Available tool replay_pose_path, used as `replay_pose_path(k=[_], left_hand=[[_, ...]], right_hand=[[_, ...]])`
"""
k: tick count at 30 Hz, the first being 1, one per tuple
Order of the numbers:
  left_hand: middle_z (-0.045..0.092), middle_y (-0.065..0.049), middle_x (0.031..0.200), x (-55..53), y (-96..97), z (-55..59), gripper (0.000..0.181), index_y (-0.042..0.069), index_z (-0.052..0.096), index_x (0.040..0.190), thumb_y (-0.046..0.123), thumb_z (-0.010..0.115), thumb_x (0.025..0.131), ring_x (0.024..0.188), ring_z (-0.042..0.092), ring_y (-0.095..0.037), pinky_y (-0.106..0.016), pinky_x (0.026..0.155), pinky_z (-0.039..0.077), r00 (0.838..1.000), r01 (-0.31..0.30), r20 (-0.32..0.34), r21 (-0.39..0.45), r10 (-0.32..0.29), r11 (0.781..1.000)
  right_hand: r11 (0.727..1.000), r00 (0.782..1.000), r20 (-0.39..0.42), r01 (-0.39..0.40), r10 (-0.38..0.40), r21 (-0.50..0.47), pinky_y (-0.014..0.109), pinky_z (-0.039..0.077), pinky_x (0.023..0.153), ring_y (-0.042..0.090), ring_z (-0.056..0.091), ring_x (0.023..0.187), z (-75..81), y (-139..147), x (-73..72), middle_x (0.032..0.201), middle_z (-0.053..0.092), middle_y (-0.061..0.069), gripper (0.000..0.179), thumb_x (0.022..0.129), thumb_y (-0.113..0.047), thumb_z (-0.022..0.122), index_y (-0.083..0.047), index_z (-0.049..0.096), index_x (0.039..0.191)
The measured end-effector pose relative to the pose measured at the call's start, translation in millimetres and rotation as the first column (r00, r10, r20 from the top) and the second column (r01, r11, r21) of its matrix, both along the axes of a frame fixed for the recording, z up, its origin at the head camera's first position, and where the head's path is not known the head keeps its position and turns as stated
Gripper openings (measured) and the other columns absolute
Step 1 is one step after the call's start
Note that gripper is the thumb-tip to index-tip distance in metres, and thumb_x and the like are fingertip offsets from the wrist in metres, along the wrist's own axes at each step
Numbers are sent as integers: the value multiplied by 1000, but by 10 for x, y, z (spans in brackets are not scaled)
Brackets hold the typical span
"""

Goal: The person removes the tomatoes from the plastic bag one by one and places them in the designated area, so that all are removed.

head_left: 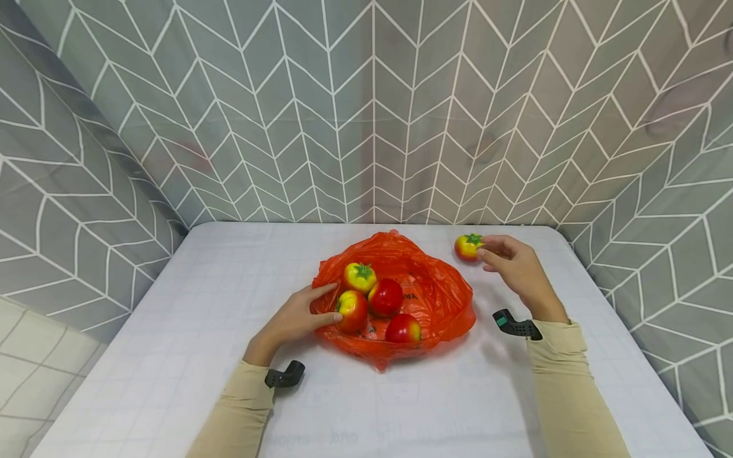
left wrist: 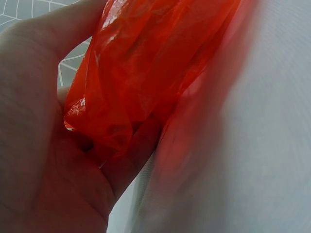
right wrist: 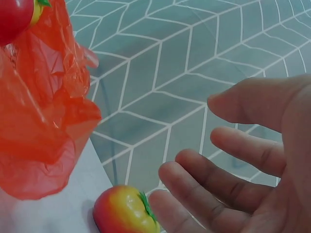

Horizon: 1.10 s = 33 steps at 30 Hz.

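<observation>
A red bag (head_left: 441, 289) lies on the white table (head_left: 252, 254), mouth up and longer side to side, with four tomatoes (head_left: 386, 298) inside. The left hand (head_left: 291, 316) grips the bag's left rim between thumb and fingers. Near the bag's far right side, a loose tomato (head_left: 466, 249) sits on the table, its green leafy top facing up; its body is so round that I cannot tell a long axis. The right hand (head_left: 518, 267) is ungripped, fingers spread and gently bent just beside this tomato; whether they touch is unclear.
</observation>
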<state>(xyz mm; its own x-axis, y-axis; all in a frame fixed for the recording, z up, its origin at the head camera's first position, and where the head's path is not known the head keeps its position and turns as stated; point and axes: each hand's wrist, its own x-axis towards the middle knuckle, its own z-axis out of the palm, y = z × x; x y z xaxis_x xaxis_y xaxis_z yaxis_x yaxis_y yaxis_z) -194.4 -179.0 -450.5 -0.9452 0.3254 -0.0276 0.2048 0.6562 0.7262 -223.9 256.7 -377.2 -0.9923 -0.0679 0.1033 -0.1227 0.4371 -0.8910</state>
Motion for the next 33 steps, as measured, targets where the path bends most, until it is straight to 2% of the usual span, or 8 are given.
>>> replay_pose_path(k=[6, 12, 20, 26, 33], left_hand=[[47, -17, 149, -5, -16, -27, 79, 19, 52, 148, 56, 76, 82, 141, 37, -40, -60, 115, 27, 1000, -1, 4, -8, 1, 1000], [46, -16, 150, -4, -13, -34, 80, 19, 52, 148, 57, 75, 82, 141, 37, -39, -60, 114, 28, 1000, -5, 10, -11, 5, 1000], [46, -16, 150, 14, -13, -25, 80, 20, 52, 149, 58, 75, 82, 141, 37, -39, -60, 114, 28, 1000, -8, 19, -3, 8, 1000], [46, -16, 151, 7, -5, -13, 80, 20, 52, 149, 59, 75, 82, 141, 37, -39, -61, 114, 28, 1000, -7, 14, -8, 7, 1000], [46, -16, 150, -3, -3, -2, 80, 19, 52, 149, 58, 75, 82, 142, 36, -40, -60, 115, 27, 1000, 3, 3, -4, -3, 1000]], right_hand=[[998, 998, 4, -62, 62, -24, 22, 57, 81, 23, 61, 109, -12, -72, 19, 132, 58, 22, 48, 100, -27, 64, 3, 55, 136], [990, 991, 35, -126, 128, -68, 29, 58, 83, 16, 63, 105, -29, -136, 10, 135, 55, 25, 51, 99, -25, 66, 6, 52, 137], [984, 982, 84, -166, 171, -67, 40, 58, 86, 37, 59, 114, 3, -238, 33, 131, 58, 24, 49, 98, -26, 67, 3, 55, 135], [977, 972, 113, -199, 206, -75, 44, 57, 88, 36, 60, 115, 25, -286, 47, 131, 59, 20, 48, 97, -26, 68, 1, 56, 135], [966, 959, 117, -254, 257, -45, 47, 56, 89, 39, 61, 112, 33, -363, 75, 132, 59, 22, 51, 96, -28, 70, -1, 56, 137]])
